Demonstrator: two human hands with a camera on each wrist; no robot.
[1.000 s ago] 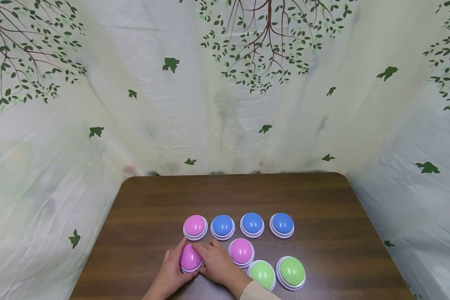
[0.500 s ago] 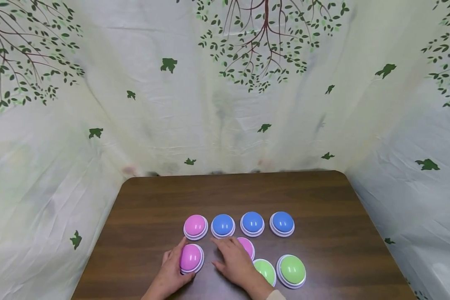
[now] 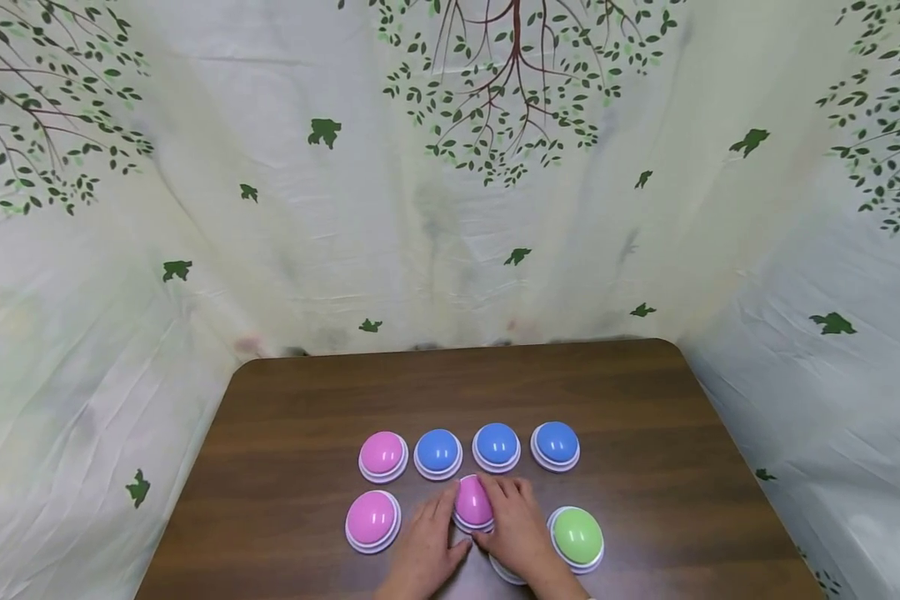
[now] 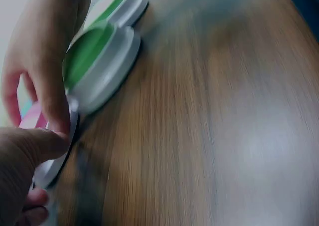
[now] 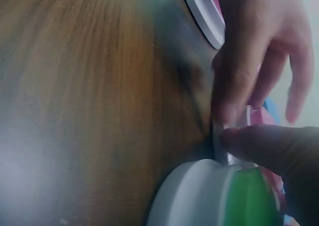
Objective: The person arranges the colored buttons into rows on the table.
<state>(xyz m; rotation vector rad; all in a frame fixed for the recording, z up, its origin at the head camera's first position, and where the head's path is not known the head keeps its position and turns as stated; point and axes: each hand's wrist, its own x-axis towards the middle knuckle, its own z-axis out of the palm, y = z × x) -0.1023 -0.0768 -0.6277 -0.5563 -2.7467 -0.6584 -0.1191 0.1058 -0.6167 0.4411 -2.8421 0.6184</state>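
Note:
In the head view, both hands hold one pink dome push button (image 3: 472,502) with a white base at the front middle of the table. My left hand (image 3: 424,546) grips it from the left, my right hand (image 3: 521,533) from the right, thumbs near its front. Under the right hand, a green push button (image 3: 506,572) shows only its white base. Another green push button (image 3: 578,537) sits to the right. In the left wrist view, fingers and thumbs meet at the white base of the held pink button (image 4: 34,117).
A second pink push button (image 3: 371,520) stands left of the hands. Behind, a row runs from a third pink push button (image 3: 382,455) through blue push buttons (image 3: 497,446). A patterned cloth (image 3: 450,208) hangs around the brown wooden table (image 3: 307,400).
The left hand has let go of the front-left pink button and moved right to the middle one. The right hand has also moved right, onto the same button.

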